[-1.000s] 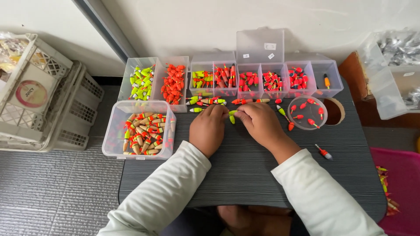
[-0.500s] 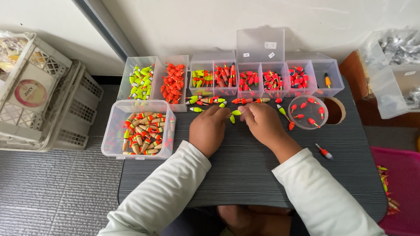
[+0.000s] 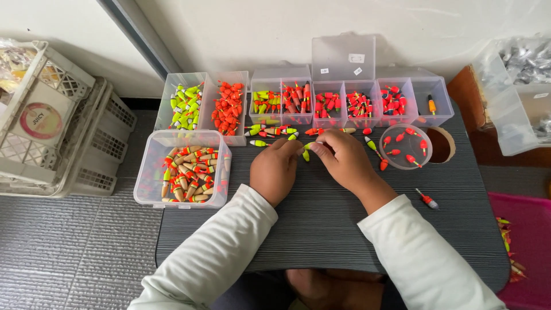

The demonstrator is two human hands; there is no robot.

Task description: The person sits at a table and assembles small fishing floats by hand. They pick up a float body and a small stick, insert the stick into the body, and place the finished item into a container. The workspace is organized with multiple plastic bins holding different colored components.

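Observation:
My left hand (image 3: 276,170) rests on the dark ribbed table (image 3: 321,224) with its fingers curled near a small yellow-green float (image 3: 306,150). My right hand (image 3: 342,158) pinches that float at its fingertips. Loose orange, yellow and green floats (image 3: 270,131) lie in a row just beyond both hands. Behind them stands a row of small clear compartment boxes (image 3: 344,103) with sorted floats. A round clear dish (image 3: 406,147) with red floats sits right of my right hand.
A square clear tub (image 3: 182,168) of mixed floats hangs over the table's left edge. White plastic crates (image 3: 51,132) stand on the floor at left. One red-and-white float (image 3: 427,199) lies alone at right. A pink bin (image 3: 525,241) is at far right.
Both hands stayed close together in front of the loose floats; the fingers shifted slightly around the yellow-green float.

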